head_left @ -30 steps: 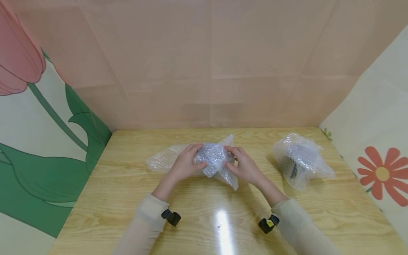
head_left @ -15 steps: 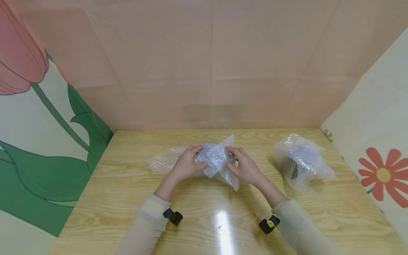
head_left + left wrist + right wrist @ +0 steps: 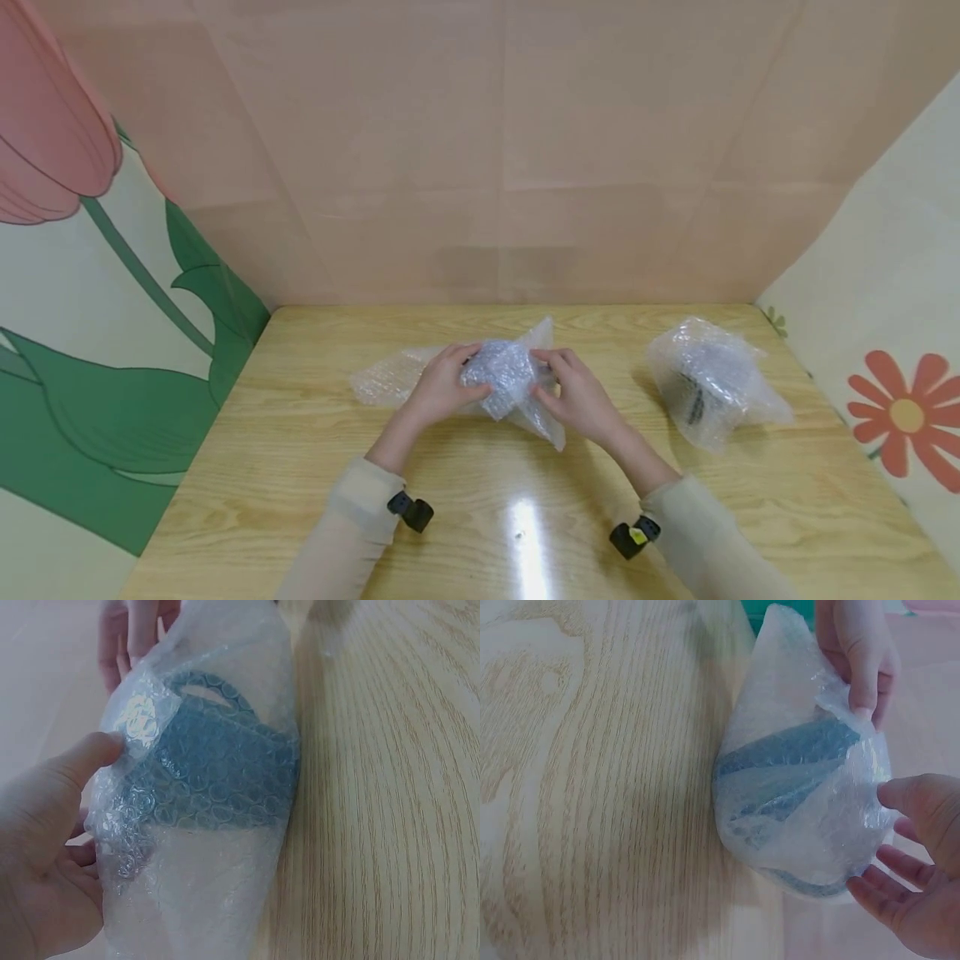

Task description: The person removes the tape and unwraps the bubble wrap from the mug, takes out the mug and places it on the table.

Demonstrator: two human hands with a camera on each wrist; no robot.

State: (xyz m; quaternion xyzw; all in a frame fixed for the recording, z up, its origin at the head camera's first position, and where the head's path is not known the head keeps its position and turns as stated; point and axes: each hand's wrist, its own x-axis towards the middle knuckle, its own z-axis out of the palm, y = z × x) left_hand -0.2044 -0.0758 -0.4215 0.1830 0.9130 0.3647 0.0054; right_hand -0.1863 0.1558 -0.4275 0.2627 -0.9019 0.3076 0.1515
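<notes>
A blue mug [image 3: 217,761] with a loop handle shows through the bubble wrap [image 3: 504,375] folded around it near the middle of the table. On the bundle's left side, my left hand [image 3: 438,385] grips it with the thumb in front and the fingers towards the back. My right hand [image 3: 583,398] holds the opposite side, its thumb and fingertips on the plastic. One flap of wrap stretches out left beyond the left hand, and pointed ends stick out on the right. In the left wrist view the left thumb [image 3: 97,752] presses the wrap; the fingers behind are mostly hidden.
Another bubble-wrapped bundle [image 3: 708,379] with something dark inside stands at the right of the wooden table [image 3: 300,492]. A plain pinkish sheet [image 3: 495,167] hangs behind the back edge, and flower-patterned sheets [image 3: 900,408] flank both sides.
Both hands keep the same hold on the wrapped mug. The head view has shifted very slightly, moving the whole scene a little to the right.
</notes>
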